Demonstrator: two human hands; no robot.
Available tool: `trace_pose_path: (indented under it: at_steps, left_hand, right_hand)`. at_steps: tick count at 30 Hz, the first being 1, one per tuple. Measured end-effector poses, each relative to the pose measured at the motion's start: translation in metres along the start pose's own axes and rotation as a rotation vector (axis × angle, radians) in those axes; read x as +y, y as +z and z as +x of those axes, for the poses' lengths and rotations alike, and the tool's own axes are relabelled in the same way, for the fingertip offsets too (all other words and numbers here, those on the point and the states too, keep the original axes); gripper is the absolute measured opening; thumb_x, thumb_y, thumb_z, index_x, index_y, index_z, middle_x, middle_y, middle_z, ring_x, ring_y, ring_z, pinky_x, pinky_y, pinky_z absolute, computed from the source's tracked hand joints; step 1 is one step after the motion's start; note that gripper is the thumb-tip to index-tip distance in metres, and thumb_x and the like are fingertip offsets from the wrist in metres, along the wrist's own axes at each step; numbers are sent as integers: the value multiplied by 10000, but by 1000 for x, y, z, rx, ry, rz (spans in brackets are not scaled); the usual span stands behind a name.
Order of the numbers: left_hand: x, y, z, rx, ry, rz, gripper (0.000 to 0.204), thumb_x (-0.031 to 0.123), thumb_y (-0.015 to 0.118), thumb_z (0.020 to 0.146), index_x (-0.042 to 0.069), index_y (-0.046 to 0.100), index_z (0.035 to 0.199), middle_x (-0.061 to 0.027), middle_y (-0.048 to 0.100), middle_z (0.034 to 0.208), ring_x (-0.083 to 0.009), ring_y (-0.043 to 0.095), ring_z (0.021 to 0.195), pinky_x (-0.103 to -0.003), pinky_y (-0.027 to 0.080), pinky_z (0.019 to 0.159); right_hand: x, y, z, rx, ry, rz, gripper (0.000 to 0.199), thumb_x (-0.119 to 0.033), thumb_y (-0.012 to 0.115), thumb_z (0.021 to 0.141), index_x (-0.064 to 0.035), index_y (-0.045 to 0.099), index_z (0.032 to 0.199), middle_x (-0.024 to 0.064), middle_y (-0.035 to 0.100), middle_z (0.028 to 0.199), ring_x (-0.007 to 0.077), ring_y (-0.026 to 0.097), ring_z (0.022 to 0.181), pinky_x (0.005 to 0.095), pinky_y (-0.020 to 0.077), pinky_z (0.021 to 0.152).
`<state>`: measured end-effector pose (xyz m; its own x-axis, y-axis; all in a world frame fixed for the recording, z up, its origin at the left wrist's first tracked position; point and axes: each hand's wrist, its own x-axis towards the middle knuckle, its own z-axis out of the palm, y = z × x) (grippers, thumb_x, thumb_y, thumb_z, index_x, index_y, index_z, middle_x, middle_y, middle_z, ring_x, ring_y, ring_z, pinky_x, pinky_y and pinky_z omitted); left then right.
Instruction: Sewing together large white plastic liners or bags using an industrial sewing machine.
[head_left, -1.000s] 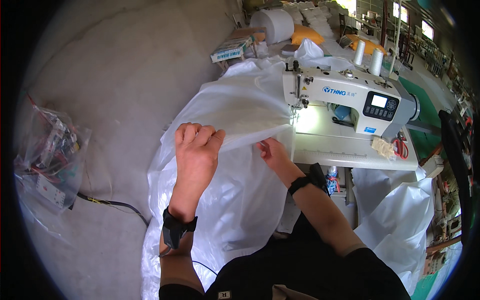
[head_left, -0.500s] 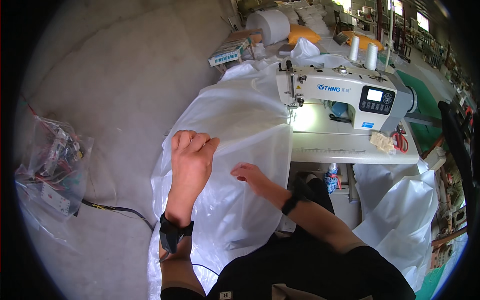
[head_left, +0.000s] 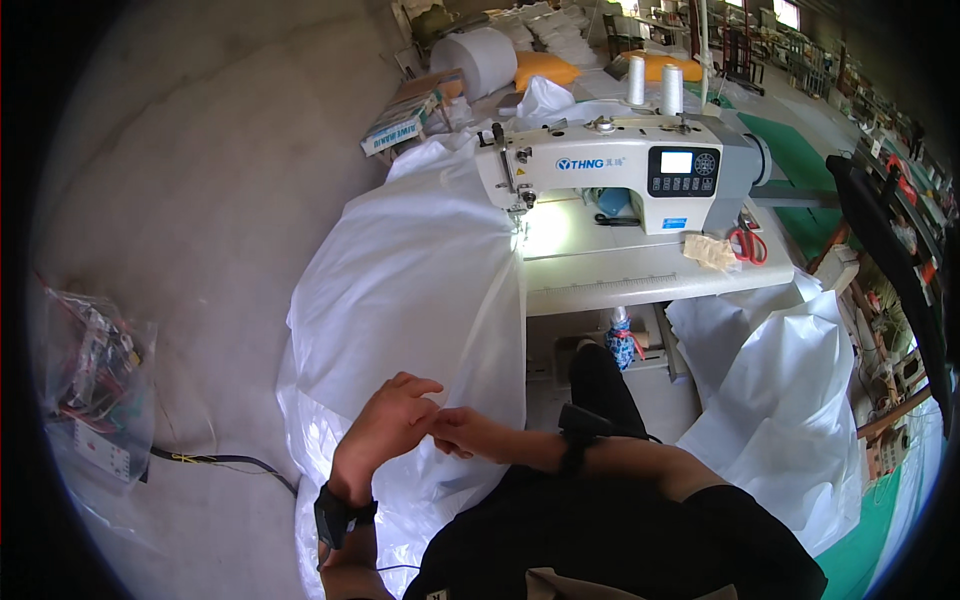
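My left hand [head_left: 392,422] and my right hand [head_left: 470,433] meet fingertip to fingertip, low in front of my body. Both are closed in a pinch, though one left finger sticks out above. What lies between the fingertips is too small or hidden to make out. Under and behind them a large white plastic-like sheet [head_left: 410,265] hangs in folds from the sewing machine [head_left: 620,155]. The sheet's upper part reaches the lit needle area, left on the machine bed [head_left: 610,270].
Red-handled scissors [head_left: 748,245] and a beige scrap [head_left: 708,251] lie on the bed's right side. Two white thread cones [head_left: 671,90] stand behind the machine. More white sheeting [head_left: 770,400] hangs at right. A clear bag of parts [head_left: 95,385] and black cable [head_left: 225,463] are on the floor.
My left hand has come down and my right hand has moved slightly left and down, so the two now meet. The view has shifted, with the machine further left in it.
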<state>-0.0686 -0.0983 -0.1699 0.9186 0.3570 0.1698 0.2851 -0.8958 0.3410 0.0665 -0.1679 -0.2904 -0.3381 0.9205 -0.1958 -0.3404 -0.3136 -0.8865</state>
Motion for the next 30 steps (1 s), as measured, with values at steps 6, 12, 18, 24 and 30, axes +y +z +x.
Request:
trace_pose_path:
  at_steps: [6, 12, 18, 24, 30]
  left_hand:
    - [-13, 34, -7, 59, 1, -169, 67, 45, 638, 784, -19, 626, 768, -146, 661, 1118, -321, 620, 1001, -365, 524, 798]
    - [-24, 77, -11, -65, -116, -495, 102, 72, 620, 804, -23, 584, 789, -112, 632, 990, -213, 597, 860, -295, 490, 726]
    - [-20, 115, -15, -71, -478, -957, 152, 148, 617, 859, 9, 575, 903, -62, 579, 884, -92, 521, 808, -265, 450, 672]
    - [8, 153, -3, 222, -423, -110, 197, 222, 571, 916, 30, 526, 920, -166, 596, 633, -342, 648, 634, -451, 475, 565]
    - [9, 179, -8, 88, -124, 226, 211, 257, 590, 895, 76, 483, 875, -142, 577, 572, -394, 630, 576, -495, 469, 498]
  right_hand:
    - [-4, -9, -52, 72, 7, -50, 234, -246, 543, 977, -56, 679, 966, -23, 465, 661, 58, 392, 525, 224, 277, 453]
    - [10, -15, -69, 152, -108, -196, 207, -230, 573, 945, -54, 677, 915, -27, 477, 647, 75, 413, 541, 249, 313, 488]
    - [37, -22, -59, 229, -116, -528, 249, -270, 601, 912, -34, 680, 922, 72, 624, 729, 158, 613, 690, 313, 485, 642]
    - [39, -31, -79, 184, -4, -1053, 321, -354, 640, 880, -73, 678, 1031, 182, 686, 909, 319, 676, 884, 420, 511, 775]
    - [75, -82, -81, 409, 140, -1047, 620, -500, 659, 860, -72, 539, 1291, 177, 687, 958, 330, 672, 922, 446, 513, 796]
